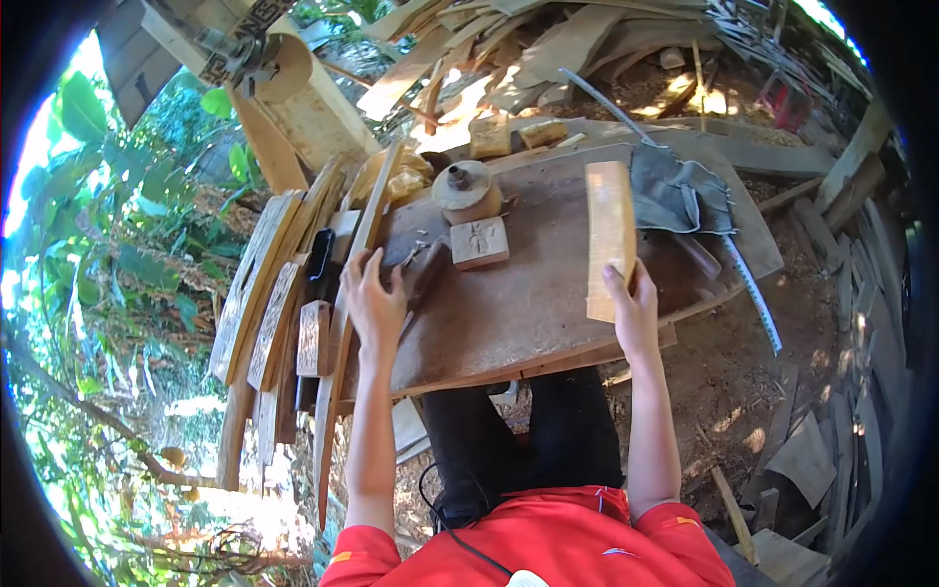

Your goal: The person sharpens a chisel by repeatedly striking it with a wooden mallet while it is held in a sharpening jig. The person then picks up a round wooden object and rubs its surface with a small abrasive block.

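Outdoor carving bench, seen from above: a person in a red shirt works at a dark brown, curved-edge wooden worktop. Right hand grips the near end of a long pale rectangular wood plank, fingers wrapped round it; plank lies lengthwise on the worktop's right side, pointing away from the person. Left hand rests on the worktop's left edge, fingers spread wide, holding nothing, just beside a small dark metal tool.

Btwn the hands: a square carved wooden block, w/ a round wooden mallet just behind it. A crumpled grey cloth sits right of the plank, nr a long steel ruler overhanging the edge. Carved relief panels lean along the left side. Scrap boards pile up behind. Labels: too blurred to tell.
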### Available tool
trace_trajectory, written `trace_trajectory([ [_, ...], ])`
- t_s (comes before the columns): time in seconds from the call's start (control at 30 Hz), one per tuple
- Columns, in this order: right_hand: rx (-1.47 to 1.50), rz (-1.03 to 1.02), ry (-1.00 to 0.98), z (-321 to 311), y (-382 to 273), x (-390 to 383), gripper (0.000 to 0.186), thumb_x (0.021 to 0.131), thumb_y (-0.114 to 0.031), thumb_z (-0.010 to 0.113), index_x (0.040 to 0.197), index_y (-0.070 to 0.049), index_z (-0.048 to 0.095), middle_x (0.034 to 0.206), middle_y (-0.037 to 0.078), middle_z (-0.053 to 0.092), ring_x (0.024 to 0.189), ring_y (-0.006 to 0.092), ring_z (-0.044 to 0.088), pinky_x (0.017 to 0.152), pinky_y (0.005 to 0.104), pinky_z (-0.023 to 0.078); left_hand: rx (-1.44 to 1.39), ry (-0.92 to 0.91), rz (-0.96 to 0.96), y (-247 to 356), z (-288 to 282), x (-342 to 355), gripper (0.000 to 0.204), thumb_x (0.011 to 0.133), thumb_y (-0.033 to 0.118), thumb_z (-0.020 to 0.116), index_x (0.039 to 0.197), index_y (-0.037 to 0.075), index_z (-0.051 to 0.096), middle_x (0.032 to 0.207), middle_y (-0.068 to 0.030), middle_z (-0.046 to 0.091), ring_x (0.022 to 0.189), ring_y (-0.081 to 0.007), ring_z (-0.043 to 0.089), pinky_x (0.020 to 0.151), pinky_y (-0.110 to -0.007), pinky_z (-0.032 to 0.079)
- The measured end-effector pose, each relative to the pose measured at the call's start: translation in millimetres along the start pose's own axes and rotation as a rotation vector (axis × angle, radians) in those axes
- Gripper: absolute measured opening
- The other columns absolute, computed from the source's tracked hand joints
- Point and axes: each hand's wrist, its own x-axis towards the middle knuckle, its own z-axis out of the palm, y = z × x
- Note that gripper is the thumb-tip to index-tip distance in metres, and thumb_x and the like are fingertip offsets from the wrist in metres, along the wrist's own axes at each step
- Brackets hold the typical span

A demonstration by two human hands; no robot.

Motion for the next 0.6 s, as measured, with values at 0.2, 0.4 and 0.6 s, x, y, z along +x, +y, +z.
trace_trajectory([
  [0.2,-0.410,-0.119,0.008,11,-14,12,0.048,0.090,-0.032,0.074,0.120,0.005,0.067,0.107,0.024,0.067,0.099,0.0349,0.069,0.088,0.0414,0.053,-0.134,0.066,0.088,-8,-11,-18,0.042,0.086,0.023,0.080,0.122,0.001,0.071,0.133,-0.0181,0.062,0.127,-0.0389,0.055,0.110,-0.050,0.042],
  [0.4,-0.814,-0.218,-0.018,29,-47,13,0.046,0.088,-0.031,0.077,0.120,0.000,0.068,0.114,0.023,0.070,0.103,0.0410,0.069,0.088,0.0472,0.055,-0.382,-0.227,0.159,41,0,-18,0.066,0.084,0.027,0.084,0.139,0.001,0.059,0.144,-0.0221,0.055,0.133,-0.0413,0.051,0.114,-0.048,0.041],
  [0.6,-0.858,-0.385,0.061,19,-32,19,0.042,0.093,-0.033,0.074,0.119,-0.001,0.070,0.109,0.021,0.074,0.102,0.0398,0.071,0.088,0.0476,0.055,-0.454,-0.218,0.167,50,33,-3,0.077,0.080,0.028,0.087,0.144,0.000,0.053,0.145,-0.0220,0.054,0.136,-0.0425,0.049,0.116,-0.050,0.038],
])
